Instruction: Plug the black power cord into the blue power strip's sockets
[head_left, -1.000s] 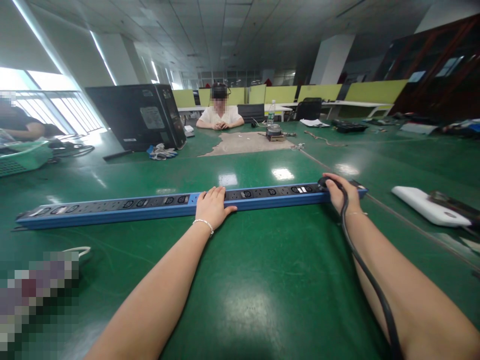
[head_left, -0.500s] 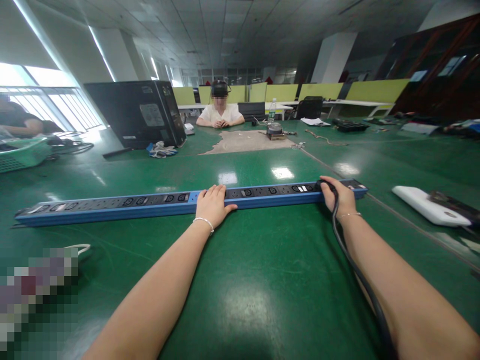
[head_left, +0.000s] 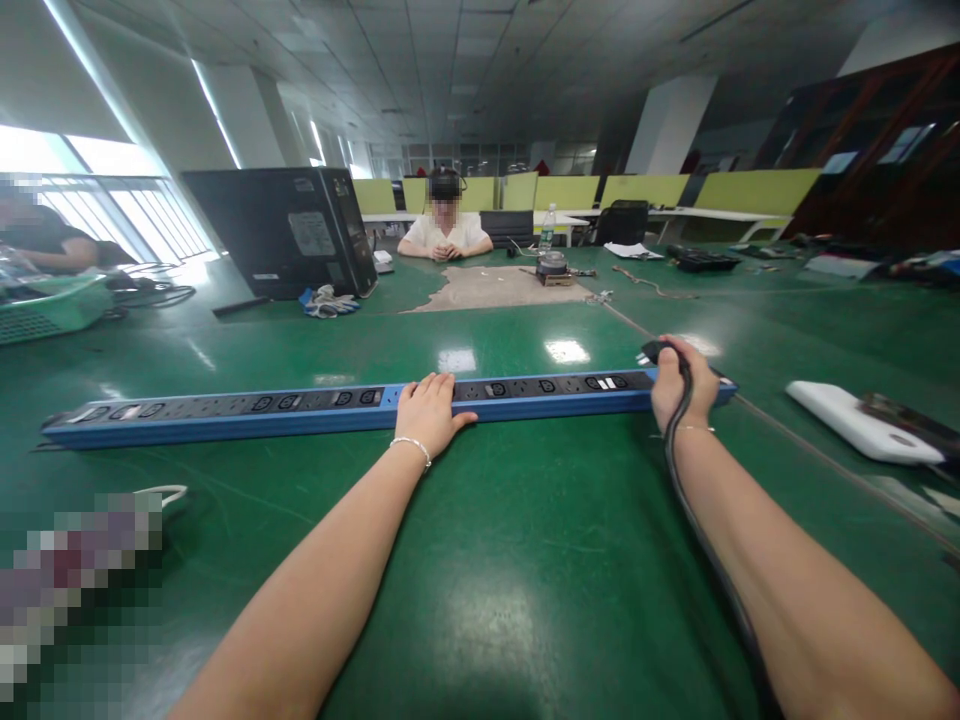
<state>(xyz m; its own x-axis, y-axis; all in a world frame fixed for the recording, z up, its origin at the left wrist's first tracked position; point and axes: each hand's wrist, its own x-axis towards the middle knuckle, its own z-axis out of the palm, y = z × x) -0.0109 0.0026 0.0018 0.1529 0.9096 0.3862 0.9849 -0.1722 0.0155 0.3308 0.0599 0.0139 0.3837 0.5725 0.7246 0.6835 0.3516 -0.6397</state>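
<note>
A long blue power strip with a black face of sockets lies across the green table. My left hand rests over its middle, fingers stretched across the top and thumb spread along the front side. Above its right part, my right hand is closed around a black power plug. The plug's metal prongs show and point left, out of any socket. From the plug a black cord hangs down past my right forearm. My right hand hides part of the strip's right end.
A black computer case and gloves stand at the back left. A green basket is at far left, a white device at right. A pixelated object lies near left. Across the table sits a person; another is at left.
My right hand has lifted the plug up off the strip's face, and its prongs have come into sight. My left hand stays on the strip. The view has shifted slightly.
</note>
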